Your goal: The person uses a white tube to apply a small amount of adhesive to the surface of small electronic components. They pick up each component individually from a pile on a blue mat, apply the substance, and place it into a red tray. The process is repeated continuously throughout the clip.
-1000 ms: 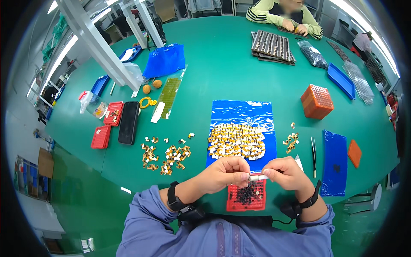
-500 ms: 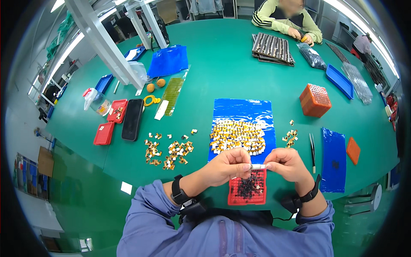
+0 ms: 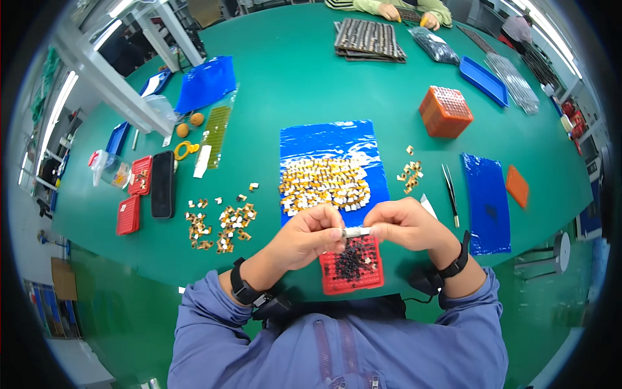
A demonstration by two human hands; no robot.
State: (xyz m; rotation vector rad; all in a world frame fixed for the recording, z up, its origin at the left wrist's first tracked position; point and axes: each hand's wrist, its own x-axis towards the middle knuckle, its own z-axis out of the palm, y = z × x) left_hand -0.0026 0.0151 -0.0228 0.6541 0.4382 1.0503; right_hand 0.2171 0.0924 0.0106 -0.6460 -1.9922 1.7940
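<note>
Above a red perforated tray, my left hand and my right hand meet, fingertips almost touching. Both pinch a small white strip stretched between them; its left end, by the left fingertips, looks darker. What else the fingers may cover is hidden. Inside the tray lies a heap of tiny black parts, with a few pale bits among them. Just beyond the hands, many small white-and-gold flex parts cover the lower half of a blue sheet.
Loose gold parts lie to the left, and a smaller group to the right. Tweezers, a blue sheet and an orange block stand rightward. A black phone lies left. Across the table another person's hands work.
The whole view has shifted, so the table's things appear further left and higher. Both hands keep their pinch on the white strip. A white pointed scrap now shows beside my right hand.
</note>
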